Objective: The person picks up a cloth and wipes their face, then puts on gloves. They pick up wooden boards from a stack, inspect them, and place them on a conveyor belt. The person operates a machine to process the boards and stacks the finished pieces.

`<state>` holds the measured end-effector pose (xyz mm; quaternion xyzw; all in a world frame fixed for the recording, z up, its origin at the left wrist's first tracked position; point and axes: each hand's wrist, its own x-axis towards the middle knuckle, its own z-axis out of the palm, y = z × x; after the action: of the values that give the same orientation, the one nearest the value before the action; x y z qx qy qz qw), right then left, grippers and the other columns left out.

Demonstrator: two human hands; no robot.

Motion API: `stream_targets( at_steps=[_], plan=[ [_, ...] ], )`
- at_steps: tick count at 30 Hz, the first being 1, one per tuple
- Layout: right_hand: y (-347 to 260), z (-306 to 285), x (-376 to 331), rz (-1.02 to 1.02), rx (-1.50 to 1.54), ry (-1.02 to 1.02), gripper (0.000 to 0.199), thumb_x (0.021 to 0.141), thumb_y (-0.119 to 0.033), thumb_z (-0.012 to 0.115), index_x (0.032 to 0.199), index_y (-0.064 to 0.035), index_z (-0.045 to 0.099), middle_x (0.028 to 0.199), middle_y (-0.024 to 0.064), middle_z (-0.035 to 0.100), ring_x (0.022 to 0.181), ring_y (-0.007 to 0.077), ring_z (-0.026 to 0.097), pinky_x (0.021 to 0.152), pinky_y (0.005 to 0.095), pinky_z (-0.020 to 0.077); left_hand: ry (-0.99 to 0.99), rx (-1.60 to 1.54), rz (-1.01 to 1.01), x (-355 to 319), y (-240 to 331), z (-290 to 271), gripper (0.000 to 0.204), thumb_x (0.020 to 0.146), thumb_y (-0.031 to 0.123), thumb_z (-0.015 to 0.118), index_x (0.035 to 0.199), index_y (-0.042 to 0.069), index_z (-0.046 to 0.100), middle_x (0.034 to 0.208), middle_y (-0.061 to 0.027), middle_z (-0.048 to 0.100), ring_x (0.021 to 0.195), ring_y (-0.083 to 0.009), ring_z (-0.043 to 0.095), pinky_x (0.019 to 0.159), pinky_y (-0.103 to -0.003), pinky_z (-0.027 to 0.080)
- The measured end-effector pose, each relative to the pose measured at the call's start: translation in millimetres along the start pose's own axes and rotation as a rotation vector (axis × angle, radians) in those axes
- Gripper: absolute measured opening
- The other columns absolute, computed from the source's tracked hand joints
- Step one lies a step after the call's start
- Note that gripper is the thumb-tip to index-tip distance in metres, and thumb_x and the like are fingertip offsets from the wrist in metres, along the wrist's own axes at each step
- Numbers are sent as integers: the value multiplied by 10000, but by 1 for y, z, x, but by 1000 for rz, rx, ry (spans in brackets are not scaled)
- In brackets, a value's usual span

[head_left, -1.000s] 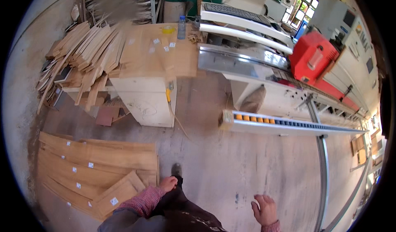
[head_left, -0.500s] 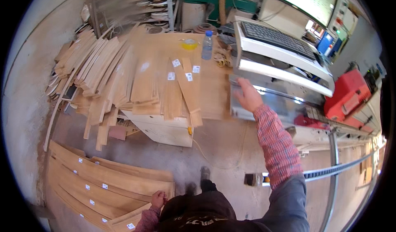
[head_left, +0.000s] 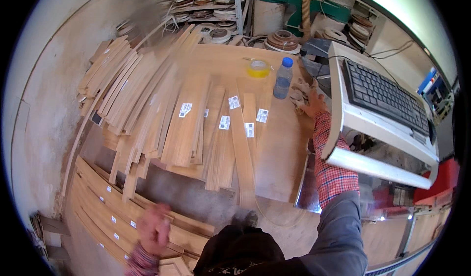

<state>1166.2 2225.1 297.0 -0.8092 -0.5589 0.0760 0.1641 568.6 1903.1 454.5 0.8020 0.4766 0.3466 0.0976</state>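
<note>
My right hand reaches past the corner of the white keyboard stand. Its fingers are apart at a crumpled, pale cloth bundle that looks like work gloves; no firm grip shows. Beside the bundle stands a clear plastic bottle with a blue cap. A roll of yellow tape lies farther left on the wooden table. My left hand, smeared by motion, hovers low on the left above long curved wooden boards with small white labels. Whether it holds anything does not show.
Stacks of narrow wooden strips cover the table's left side, several of them labelled. A black keyboard rests on the white stand under a monitor. Shelves with rolls of edging stand behind. Red machinery is at right.
My right hand has moved from the metal plate by the machine, forward to the cloth bundle. My left hand has risen from the boards and moved left. The view has shifted nearer the table.
</note>
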Motion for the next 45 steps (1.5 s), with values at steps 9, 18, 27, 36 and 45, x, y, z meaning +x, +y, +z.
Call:
stream_targets(
  at_steps=[9, 18, 27, 36, 45],
  plan=[
    [0, -7, 0, 12, -136, -130, 537, 838, -255, 737, 1347, -103, 655, 1295, 251, 689, 1202, 468, 666, 1030, 563, 536, -277, 268, 502, 425, -90, 170, 309, 939, 164, 680, 1221, 48, 632, 1110, -189, 632, 1043, -421, 648, 899, -500, 541],
    [-48, -28, -53, 57, -188, -382, 416, 850, -189, 748, 1241, -86, 648, 1107, 228, 737, 1076, 451, 705, 933, 530, 567, -523, 502, 393, 624, -180, 415, 322, 922, 167, 671, 1239, 116, 694, 1269, -155, 657, 1199, -387, 658, 1003, -502, 549],
    [-44, -31, -61, 52, 57, -303, 394, 828, -174, 773, 1186, -99, 625, 988, 196, 734, 959, 449, 706, 828, 534, 560, -778, 260, 248, 685, -218, 507, 384, 893, 197, 757, 1273, 144, 742, 1257, -149, 722, 1205, -361, 671, 1029, -457, 544],
    [-25, -24, -67, 22, 149, -212, 369, 822, -188, 788, 1142, -95, 629, 938, 191, 726, 906, 440, 710, 778, 531, 552, -799, 261, 394, 696, -245, 525, 252, 875, 262, 775, 1067, 99, 762, 1030, -175, 757, 1003, -348, 712, 886, -445, 565],
    [-32, -32, -66, 32, 131, -267, 364, 831, -140, 757, 1160, -73, 616, 956, 208, 717, 951, 453, 698, 798, 549, 545, -612, 85, 49, 680, -281, 531, 289, 756, 271, 831, 784, 0, 732, 742, -123, 723, 660, -245, 690, 637, -431, 563]
  ],
)
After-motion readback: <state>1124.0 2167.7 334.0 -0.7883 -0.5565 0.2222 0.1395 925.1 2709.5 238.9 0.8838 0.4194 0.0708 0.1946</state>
